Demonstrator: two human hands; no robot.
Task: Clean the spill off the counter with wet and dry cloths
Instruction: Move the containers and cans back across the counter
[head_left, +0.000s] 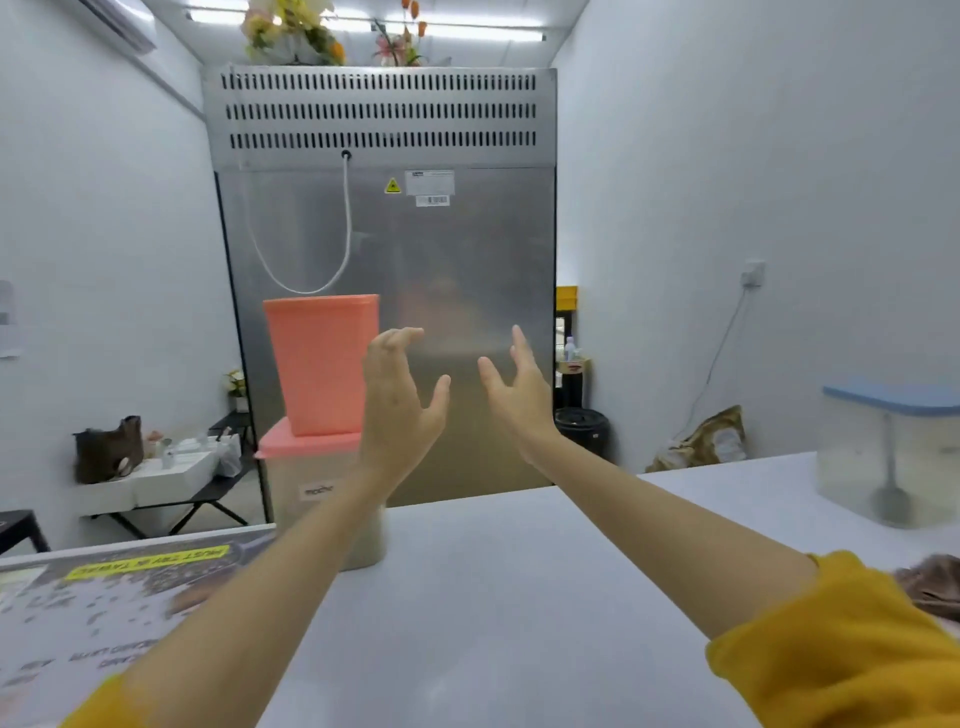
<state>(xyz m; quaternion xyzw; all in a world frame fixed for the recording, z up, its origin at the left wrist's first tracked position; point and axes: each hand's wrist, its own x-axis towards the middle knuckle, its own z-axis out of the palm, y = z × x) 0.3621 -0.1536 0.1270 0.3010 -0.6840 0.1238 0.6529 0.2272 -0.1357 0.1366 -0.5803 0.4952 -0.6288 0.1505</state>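
Nearest, two yellow sleeves are seen at the bottom corners, with bare forearms stretched out over the white counter (493, 597). No spill can be made out on the bare surface in view. At the near right edge a brownish crumpled cloth (932, 584) lies on the counter, partly cut off by the frame; wet or dry cannot be told. A printed sheet (104, 597) covers the near left of the counter.

Further out, both hands are raised above the counter's far edge. The left hand (397, 395) is spread, fingers curled, holding nothing. The right hand (519, 395) is likewise spread and empty, palm turned inward. They are near each other, not touching.

Beyond, a coral bin (322, 364) is stacked on a lidded tub (317, 488); a steel cabinet (384, 312) stands behind.

Judged: wiping not begun, no cloth taken up. The next move calls for a reach back and right to the cloth.
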